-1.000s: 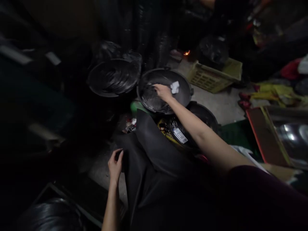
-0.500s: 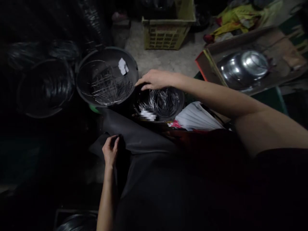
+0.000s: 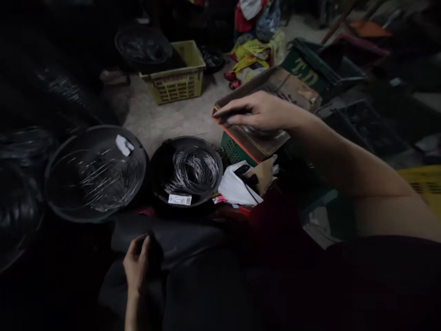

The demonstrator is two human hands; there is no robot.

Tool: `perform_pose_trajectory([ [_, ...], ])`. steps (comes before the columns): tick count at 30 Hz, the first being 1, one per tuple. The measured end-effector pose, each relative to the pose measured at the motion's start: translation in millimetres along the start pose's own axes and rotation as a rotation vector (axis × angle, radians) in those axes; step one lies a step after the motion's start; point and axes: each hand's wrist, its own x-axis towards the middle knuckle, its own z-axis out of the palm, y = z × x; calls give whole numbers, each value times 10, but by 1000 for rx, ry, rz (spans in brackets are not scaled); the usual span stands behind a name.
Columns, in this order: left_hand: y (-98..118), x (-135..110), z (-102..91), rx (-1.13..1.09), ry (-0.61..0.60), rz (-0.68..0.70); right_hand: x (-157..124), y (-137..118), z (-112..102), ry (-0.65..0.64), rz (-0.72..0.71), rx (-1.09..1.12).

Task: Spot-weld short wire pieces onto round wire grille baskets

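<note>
My right hand [image 3: 265, 110] reaches over a shallow cardboard box [image 3: 237, 140] with a red edge. Its fingers stretch forward, the thumb apart from them, and I see nothing in them. Beneath this hand a shiny metal thing [image 3: 260, 132] in the box is mostly covered. My left hand [image 3: 136, 262] is low, beside the dark cloth or apron [image 3: 179, 241] over my lap. Thumb and fingertips come together there in a pinch; what lies between them is too dark to make out.
A black basin [image 3: 156, 161] holds coiled thin wire [image 3: 196, 170] and a white label [image 3: 179, 199]. Left of it, another basin [image 3: 143, 184] holds loose wire pieces and white paper [image 3: 124, 145]. A yellow crate [image 3: 175, 87] stands behind; green crates [image 3: 303, 64] are at right.
My view has turned right. My right hand has moved from the rim of the wire basins to above the cardboard box. The left hand keeps its pinch by the dark cloth.
</note>
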Motion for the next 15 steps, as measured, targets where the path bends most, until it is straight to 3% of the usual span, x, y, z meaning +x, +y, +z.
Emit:
perform_pose_trajectory([
  [4,208,342,-116,173,-166,-1,-588,369,-572,485,116,-31],
  [7,355,519,-77,243,-204,37,-1050,960,-896,854,262,29],
  [10,441,605,40,285,-231,78,-1577,1685,-964,1131,438,63],
  [12,469,650,103,321,-257,78,-1961,2100,-822,1225,585,37],
  [13,479,677,123,348,-261,77,-2150,2257,-704,1204,675,-6],
  [15,502,744,144,413,-263,92,-2481,2458,-412,1023,855,-111],
])
